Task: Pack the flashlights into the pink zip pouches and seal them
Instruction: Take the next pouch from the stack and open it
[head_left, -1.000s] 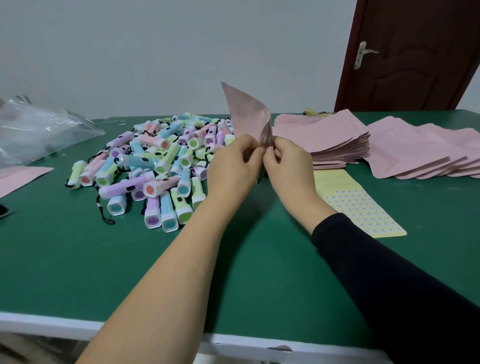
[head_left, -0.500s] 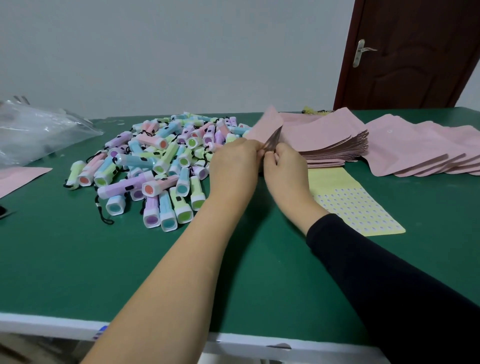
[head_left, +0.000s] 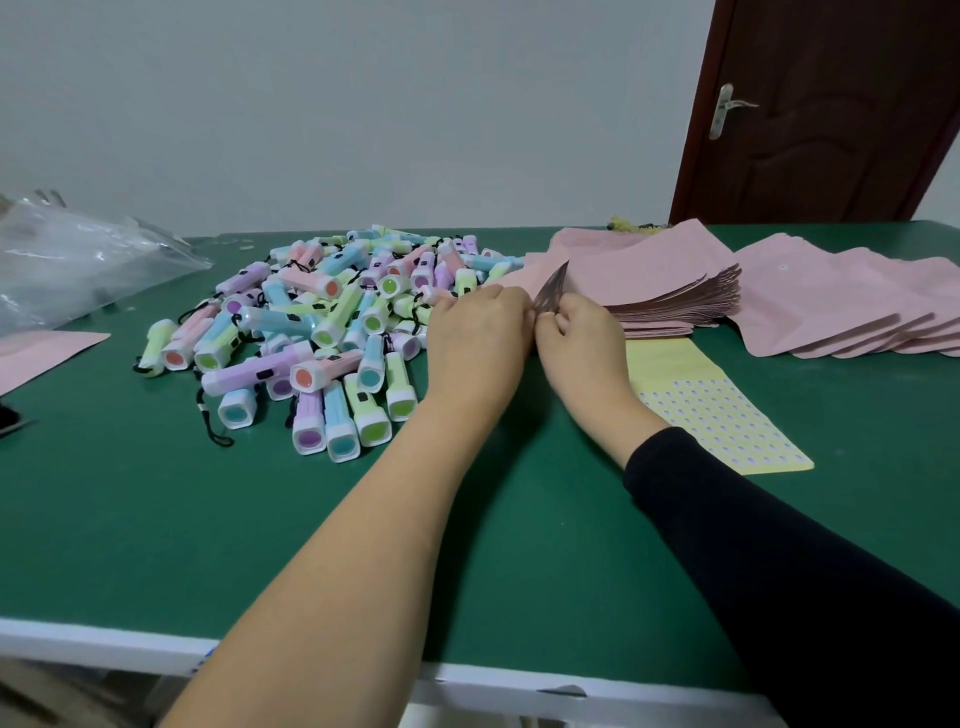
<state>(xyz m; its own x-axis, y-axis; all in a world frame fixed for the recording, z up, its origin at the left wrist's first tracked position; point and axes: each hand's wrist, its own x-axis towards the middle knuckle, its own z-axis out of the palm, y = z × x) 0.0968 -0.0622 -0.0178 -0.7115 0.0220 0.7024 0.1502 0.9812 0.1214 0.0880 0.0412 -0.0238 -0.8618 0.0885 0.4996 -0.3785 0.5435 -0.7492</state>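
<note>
A heap of small pastel flashlights (head_left: 332, 332) lies on the green table, left of centre. My left hand (head_left: 480, 332) and my right hand (head_left: 582, 338) meet just right of the heap, both pinching the near edge of one pink zip pouch (head_left: 535, 275). The pouch lies low and tilted away from me, its mouth edge pulled slightly apart between my fingertips. Behind it sits a stack of flat pink pouches (head_left: 670, 291). More pink pouches (head_left: 852, 306) are fanned out at the far right.
A yellow sheet of small round stickers (head_left: 711, 410) lies right of my right wrist. A crumpled clear plastic bag (head_left: 78, 260) sits at the far left, with one pink pouch (head_left: 41, 353) below it. A dark brown door (head_left: 831, 109) stands behind the table.
The pouch stood upright between my hands a second ago; it has dropped down and away toward the stack. Both hands moved slightly forward and stayed pinched on its edge.
</note>
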